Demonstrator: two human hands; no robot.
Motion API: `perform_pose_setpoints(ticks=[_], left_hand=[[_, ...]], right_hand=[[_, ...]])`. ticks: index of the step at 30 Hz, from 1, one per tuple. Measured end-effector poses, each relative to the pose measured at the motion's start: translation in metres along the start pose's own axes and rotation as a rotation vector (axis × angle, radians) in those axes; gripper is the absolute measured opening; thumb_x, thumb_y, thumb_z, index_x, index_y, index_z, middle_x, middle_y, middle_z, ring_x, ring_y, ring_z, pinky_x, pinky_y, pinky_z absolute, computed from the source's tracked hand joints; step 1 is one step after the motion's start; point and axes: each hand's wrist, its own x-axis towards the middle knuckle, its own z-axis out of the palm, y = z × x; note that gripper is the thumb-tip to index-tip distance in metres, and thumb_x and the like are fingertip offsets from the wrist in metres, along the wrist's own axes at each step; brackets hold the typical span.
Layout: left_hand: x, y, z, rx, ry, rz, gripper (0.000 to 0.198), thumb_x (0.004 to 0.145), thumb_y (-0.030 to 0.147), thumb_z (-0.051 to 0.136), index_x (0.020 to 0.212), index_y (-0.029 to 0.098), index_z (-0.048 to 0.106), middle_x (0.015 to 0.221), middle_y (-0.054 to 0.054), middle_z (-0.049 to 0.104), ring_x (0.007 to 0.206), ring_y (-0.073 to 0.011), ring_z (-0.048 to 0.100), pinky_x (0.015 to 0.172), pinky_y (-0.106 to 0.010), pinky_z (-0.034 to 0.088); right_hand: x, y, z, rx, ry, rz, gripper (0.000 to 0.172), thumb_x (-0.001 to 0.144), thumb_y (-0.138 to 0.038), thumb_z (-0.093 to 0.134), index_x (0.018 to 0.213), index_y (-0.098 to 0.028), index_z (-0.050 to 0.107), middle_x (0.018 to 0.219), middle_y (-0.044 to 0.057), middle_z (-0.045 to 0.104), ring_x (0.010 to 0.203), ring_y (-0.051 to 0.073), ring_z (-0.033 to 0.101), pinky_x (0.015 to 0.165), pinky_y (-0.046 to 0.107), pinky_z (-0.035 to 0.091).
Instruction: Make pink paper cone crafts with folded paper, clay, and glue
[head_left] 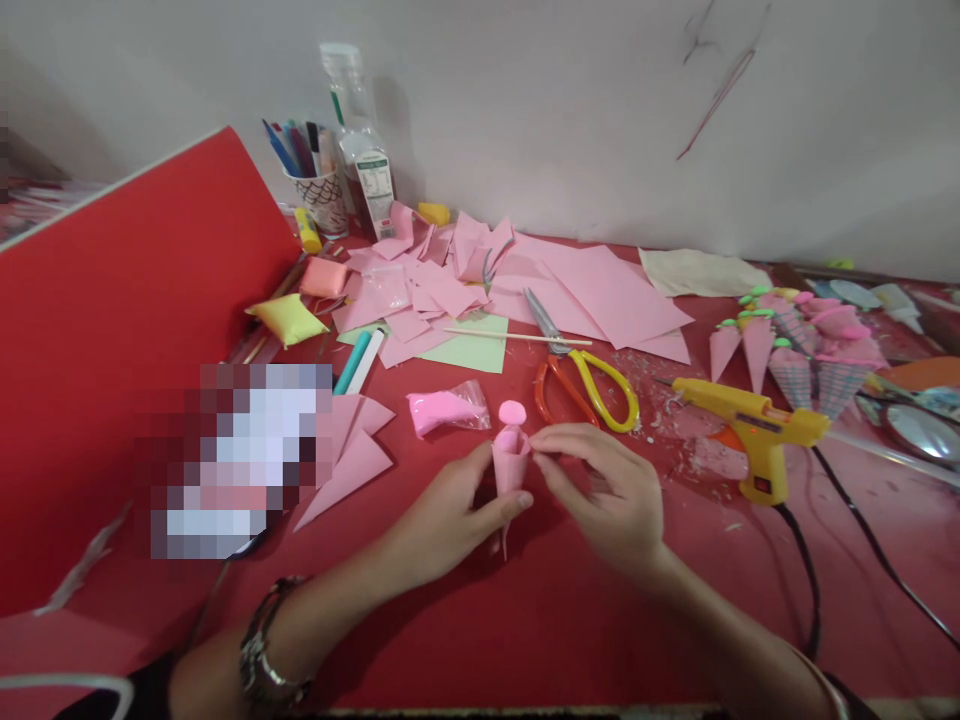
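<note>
A small pink paper cone [510, 468] stands point down in my left hand [461, 505], whose fingers and thumb are wrapped round it. The thumb and forefinger of my right hand [611, 495] are pinched together at the right side of the cone's open rim. Whether a bit of pink material sits between those fingertips is too small to tell. Just behind the rim shows a flat pink oval piece [512, 413]. Beyond my left hand lies a clear packet of bright pink clay [448, 408]. Scissors [570, 370] with one red and one yellow handle rest behind my right hand.
A yellow glue gun [757, 425] with a black cord lies right. Several finished cones [810, 340] stand behind it. Pink paper pieces [420, 290] cover the back; a bottle [364, 150] and pen cup [321, 195] stand beyond. A pixelated phone [240, 460] and red board [135, 330] are left.
</note>
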Motion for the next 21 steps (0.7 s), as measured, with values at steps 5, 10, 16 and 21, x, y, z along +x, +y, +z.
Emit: perform_pose_setpoints(ticks=[5,10,16,21], left_hand=[[-0.0007,0.001,0.0013,-0.078,-0.014,0.028,0.015,0.08,0.03,0.043,0.076,0.016,0.047,0.065,0.002,0.052,0.058,-0.01,0.049,0.055,-0.022,0.041],[0.0003,0.0013,0.0042,-0.169,-0.029,0.009,0.012,0.079,0.028,0.044,0.074,0.016,0.045,0.063,0.003,0.051,0.05,-0.0077,0.048,0.049,-0.02,0.04],[-0.0004,0.0002,0.0033,-0.159,0.002,0.006,0.012,0.078,0.028,0.046,0.076,0.017,0.046,0.061,0.004,0.053,0.048,-0.0077,0.048,0.048,-0.021,0.04],[0.0,0.0023,0.0037,-0.199,-0.01,0.005,0.01,0.078,0.026,0.046,0.077,0.017,0.045,0.059,0.004,0.052,0.044,-0.0063,0.047,0.044,-0.019,0.04]], right_hand=[[0.0005,0.0004,-0.0006,0.008,0.025,0.019,0.01,0.074,-0.011,0.053,0.075,-0.02,0.058,0.071,-0.001,0.064,0.067,0.011,0.06,0.063,0.024,0.051],[-0.0007,0.0,-0.0008,-0.042,0.042,0.036,0.011,0.075,-0.011,0.053,0.081,-0.02,0.058,0.075,-0.001,0.065,0.068,0.01,0.06,0.062,0.022,0.05],[0.0003,-0.0022,-0.0005,-0.011,0.029,-0.058,0.01,0.074,-0.011,0.055,0.076,-0.02,0.058,0.071,-0.001,0.063,0.068,0.01,0.059,0.062,0.023,0.05],[0.0006,-0.0038,-0.0011,-0.032,0.022,-0.074,0.01,0.074,-0.012,0.056,0.074,-0.022,0.058,0.068,-0.001,0.06,0.062,0.01,0.056,0.056,0.023,0.048]])
